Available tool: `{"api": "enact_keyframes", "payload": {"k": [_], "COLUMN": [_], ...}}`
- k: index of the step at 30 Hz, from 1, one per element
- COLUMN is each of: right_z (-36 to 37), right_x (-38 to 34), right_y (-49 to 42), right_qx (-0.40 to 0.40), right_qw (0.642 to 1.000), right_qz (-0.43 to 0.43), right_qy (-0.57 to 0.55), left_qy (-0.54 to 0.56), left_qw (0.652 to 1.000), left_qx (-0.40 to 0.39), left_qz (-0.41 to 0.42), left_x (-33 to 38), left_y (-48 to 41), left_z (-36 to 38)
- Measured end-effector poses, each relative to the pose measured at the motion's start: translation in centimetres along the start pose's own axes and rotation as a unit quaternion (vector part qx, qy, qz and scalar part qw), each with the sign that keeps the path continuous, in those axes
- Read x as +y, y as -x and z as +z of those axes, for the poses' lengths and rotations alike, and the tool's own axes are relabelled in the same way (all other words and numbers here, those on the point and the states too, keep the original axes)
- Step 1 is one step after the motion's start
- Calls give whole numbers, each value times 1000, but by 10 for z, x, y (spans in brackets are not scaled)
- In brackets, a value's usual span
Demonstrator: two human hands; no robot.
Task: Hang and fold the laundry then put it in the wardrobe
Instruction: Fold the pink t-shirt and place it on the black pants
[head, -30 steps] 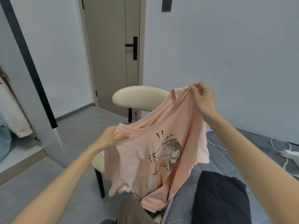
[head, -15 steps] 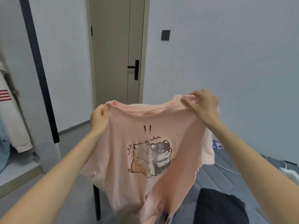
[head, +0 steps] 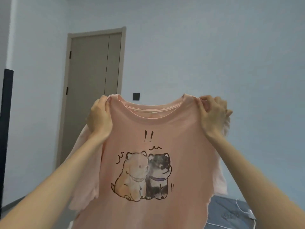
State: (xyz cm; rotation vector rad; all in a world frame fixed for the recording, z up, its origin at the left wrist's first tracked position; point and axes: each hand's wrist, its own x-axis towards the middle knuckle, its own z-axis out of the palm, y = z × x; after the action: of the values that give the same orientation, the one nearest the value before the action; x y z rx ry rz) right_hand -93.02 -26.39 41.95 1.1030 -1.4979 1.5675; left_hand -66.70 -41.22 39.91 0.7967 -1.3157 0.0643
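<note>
My left hand (head: 99, 118) and right hand (head: 212, 115) pinch the shoulders of a light, limp pink cotton T-shirt (head: 153, 162), my firmest grip points.

We see a pale pink T-shirt (head: 165, 133) printed with two cartoon dogs outlined in dark brown, one cream, one black and white with a purple collar, under dark exclamation marks. Behind it stand a taupe door (head: 92, 83), a black wall switch (head: 136, 96), pale blue-grey walls (head: 214, 55) and what looks like grey bedding (head: 227, 210).
</note>
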Motion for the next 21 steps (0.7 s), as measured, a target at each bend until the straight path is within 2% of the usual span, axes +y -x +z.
{"api": "enact_keyframes", "payload": {"k": [7, 12, 15, 21], "right_z": [-72, -111, -117, -109], "right_x": [-13, 23, 68, 169], "right_y": [-84, -82, -53, 24], "right_qx": [124, 173, 145, 28], "right_qw": [988, 974, 974, 970], "right_qz": [-64, -62, -38, 19], "right_qy": [72, 133, 171, 240], "left_qy": [70, 68, 46, 28], "left_qw": [995, 988, 984, 958], "left_qx": [10, -10, -65, -240], "left_qz": [66, 137, 160, 157], "left_x": [88, 110, 103, 74], "left_y": [-35, -14, 26, 131], "left_z": [10, 23, 50, 113]}}
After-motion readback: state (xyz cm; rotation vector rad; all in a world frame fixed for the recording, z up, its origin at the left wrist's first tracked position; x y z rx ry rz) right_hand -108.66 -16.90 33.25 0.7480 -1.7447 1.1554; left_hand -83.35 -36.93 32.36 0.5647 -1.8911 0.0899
